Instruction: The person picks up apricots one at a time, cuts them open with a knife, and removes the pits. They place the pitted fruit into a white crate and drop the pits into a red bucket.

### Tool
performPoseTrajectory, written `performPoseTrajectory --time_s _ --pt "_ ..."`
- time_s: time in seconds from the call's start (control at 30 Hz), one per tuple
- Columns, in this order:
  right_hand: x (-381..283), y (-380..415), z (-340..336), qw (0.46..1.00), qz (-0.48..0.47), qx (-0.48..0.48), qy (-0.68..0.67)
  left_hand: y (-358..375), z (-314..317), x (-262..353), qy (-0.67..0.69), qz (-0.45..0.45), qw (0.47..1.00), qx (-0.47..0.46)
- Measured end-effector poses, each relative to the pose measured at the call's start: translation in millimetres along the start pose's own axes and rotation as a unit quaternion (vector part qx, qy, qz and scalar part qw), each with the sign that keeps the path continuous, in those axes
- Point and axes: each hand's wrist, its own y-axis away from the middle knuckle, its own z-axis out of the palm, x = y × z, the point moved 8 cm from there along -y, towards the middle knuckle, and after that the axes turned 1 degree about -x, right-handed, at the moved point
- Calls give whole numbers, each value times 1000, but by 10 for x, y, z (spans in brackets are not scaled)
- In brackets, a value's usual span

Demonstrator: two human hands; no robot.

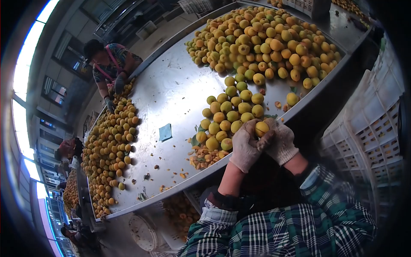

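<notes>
Both of my hands wear pale, stained gloves and meet at the near edge of the metal table. A yellow apricot is held between them, with my left hand around its left side and my right hand at its right. Just beyond my hands lies a small group of yellow-green apricots. Left of my left hand, a heap of pits and scraps sits by the table edge. Farther back rises a large pile of apricots.
A co-worker stands across the table by another apricot pile. A blue-green paper square lies on the metal. White crates stand at my right; a white bucket and a crate of apricots are below the table.
</notes>
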Motion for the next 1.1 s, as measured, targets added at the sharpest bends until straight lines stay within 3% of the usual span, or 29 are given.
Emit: performPoseTrajectory --time_s 0.1,0.2,0.4,0.9,1.0,1.1 --pt "146 37 126 991 -17 68 -113 9 44 -68 84 -9 996 9" --pt "65 40 18 990 -56 121 -37 10 17 -21 64 -8 998 19" --pt "71 -5 67 999 -28 17 -38 -3 -8 37 2 2 1000 -20" --pt "140 -58 45 991 -18 -113 -68 58 72 60 59 23 997 -55" --pt "244 -97 45 987 -34 -92 -130 123 125 74 -22 103 994 13" --pt "265 -135 59 988 -5 -117 -99 115 97 61 57 85 994 40"
